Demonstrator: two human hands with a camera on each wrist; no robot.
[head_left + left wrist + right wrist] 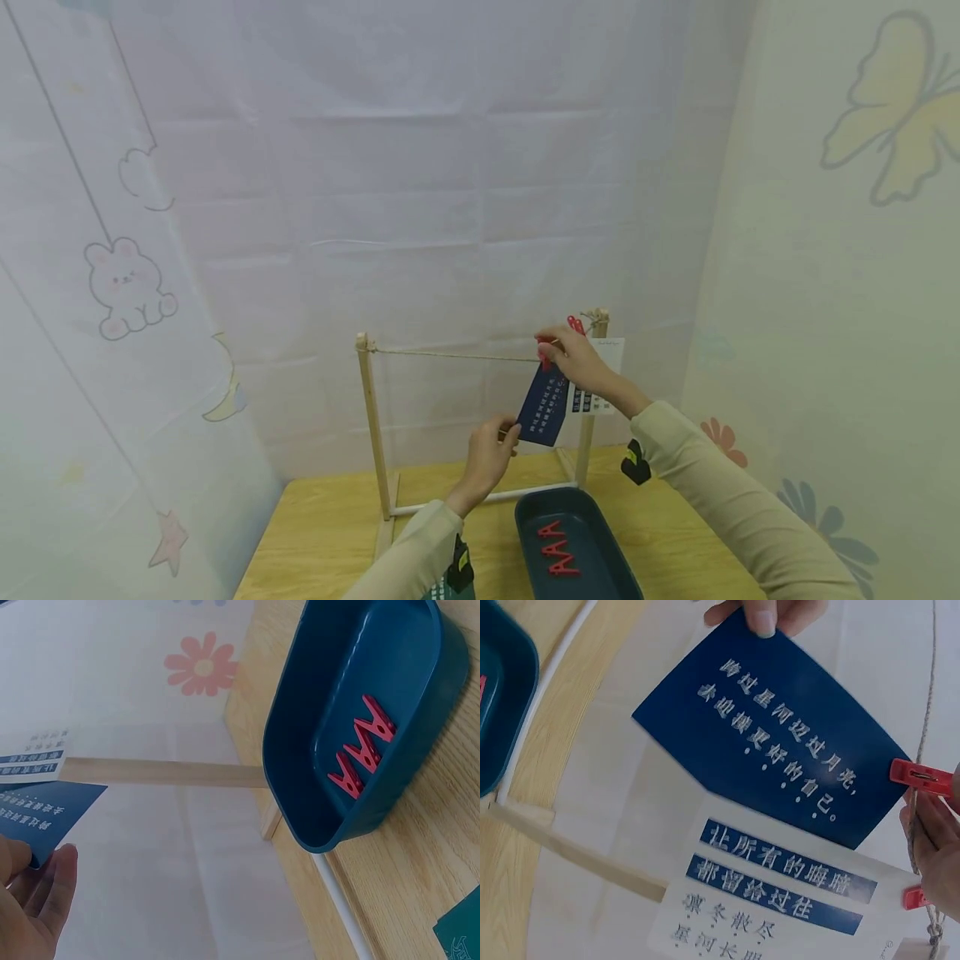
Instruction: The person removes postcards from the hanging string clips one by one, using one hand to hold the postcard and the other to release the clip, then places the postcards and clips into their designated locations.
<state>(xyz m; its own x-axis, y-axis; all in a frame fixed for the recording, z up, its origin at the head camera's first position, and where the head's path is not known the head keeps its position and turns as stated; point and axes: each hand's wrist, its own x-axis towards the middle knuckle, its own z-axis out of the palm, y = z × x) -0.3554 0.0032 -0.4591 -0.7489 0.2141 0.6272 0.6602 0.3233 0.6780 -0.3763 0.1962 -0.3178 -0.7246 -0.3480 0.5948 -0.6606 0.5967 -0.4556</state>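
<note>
A dark blue card (542, 410) with white writing hangs tilted at the string (457, 356). My left hand (487, 457) pinches its lower corner between thumb and fingers, as the right wrist view also shows. At the card's upper corner, my right hand (579, 363) grips a red clothespin (922, 778), whose jaws overlap the card's edge and the string. Beside the blue card and partly behind it, a white card (780, 900) with blue bands hangs from the string by another red clothespin (915, 897).
The string runs between two wooden posts (372, 425) of a frame standing on the wooden table (315, 517). In front, a dark teal tray (611, 546) holds three red clothespins (365, 748). A green printed item (463, 926) lies near my left forearm.
</note>
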